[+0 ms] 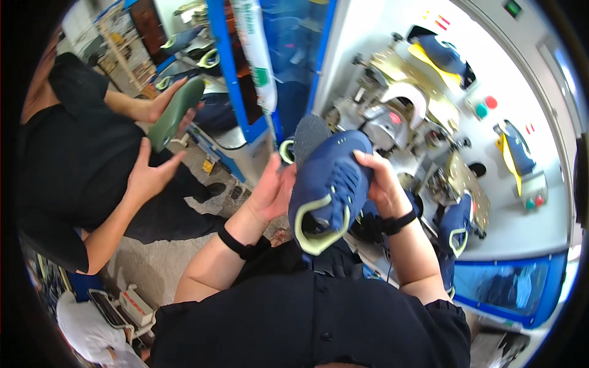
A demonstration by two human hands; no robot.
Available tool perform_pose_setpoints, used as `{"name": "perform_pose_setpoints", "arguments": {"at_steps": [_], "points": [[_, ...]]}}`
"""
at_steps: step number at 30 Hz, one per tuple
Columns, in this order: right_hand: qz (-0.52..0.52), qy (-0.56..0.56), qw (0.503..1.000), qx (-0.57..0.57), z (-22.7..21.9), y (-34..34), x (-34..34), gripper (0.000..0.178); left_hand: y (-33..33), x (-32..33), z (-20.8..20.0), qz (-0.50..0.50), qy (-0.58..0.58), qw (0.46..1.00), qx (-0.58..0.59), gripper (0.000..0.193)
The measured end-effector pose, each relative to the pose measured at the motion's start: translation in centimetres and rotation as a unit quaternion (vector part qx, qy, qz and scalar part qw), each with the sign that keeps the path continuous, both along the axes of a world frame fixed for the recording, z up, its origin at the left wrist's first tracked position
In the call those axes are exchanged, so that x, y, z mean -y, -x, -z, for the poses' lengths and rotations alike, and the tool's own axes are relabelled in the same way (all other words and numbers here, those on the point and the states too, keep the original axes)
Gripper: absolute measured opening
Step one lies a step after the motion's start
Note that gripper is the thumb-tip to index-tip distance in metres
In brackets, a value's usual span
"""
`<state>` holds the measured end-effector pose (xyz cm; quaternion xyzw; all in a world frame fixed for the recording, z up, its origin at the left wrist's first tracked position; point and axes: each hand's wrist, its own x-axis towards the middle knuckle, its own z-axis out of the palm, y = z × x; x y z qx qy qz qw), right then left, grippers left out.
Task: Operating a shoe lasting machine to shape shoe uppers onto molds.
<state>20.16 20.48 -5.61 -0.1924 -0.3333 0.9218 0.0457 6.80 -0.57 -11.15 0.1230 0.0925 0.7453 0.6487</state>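
Observation:
A navy shoe (pixel 331 184) with dark laces and a lime-edged collar is tilted in front of my chest, its opening toward me. My right hand (pixel 381 183) grips its right side, thumb on the upper. Close to the shoe's left side, my left hand (pixel 274 189) has its thumb stretched up and apart from the shoe. Its fingertips are partly hidden, so contact is unclear. Beyond the shoe shows a dark grey speckled piece (pixel 310 136), shaped like a sole. Next to that is a lime-edged loop (pixel 286 151); what these two belong to is unclear.
At left, a co-worker in black holds a green shoe-shaped form (pixel 178 113). A metal machine (pixel 392 119) stands ahead right, near red and green buttons (pixel 485 105). Another navy shoe (pixel 455 224) sits lower right. Blue-framed doors (pixel 288 61) rise behind; boxes (pixel 136 306) stand lower left.

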Motion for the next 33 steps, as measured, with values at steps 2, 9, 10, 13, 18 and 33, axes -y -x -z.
{"name": "perform_pose_setpoints", "arguments": {"at_steps": [2,9,10,13,18,33], "points": [[0.059,0.005,0.997,0.04,0.1,-1.1,-1.2,0.037,-0.5,-3.3,-1.0,-0.004,0.081,0.995,-0.062,0.052],[0.189,-0.086,0.977,-0.058,-2.8,-6.4,-4.2,0.031,-5.0,-7.8,-2.2,0.025,0.209,0.959,-0.19,0.026],[0.186,-0.086,0.976,-0.07,-3.5,-7.1,-4.7,0.031,-5.5,-7.5,-3.0,0.09,0.265,0.929,-0.243,0.024],[0.165,-0.04,0.982,-0.076,-5.2,-8.1,-6.1,0.033,-6.1,-7.0,-5.8,0.223,0.211,0.818,-0.486,0.047],[0.201,-0.002,0.978,-0.056,-5.5,-8.4,-6.8,0.033,-5.5,-6.6,-8.4,0.165,0.13,0.639,-0.74,0.036],[0.329,-0.371,0.868,-0.036,-9.1,-1.5,-8.3,0.04,-2.9,-8.9,-7.5,0.001,-0.042,0.938,-0.344,0.103]]}}
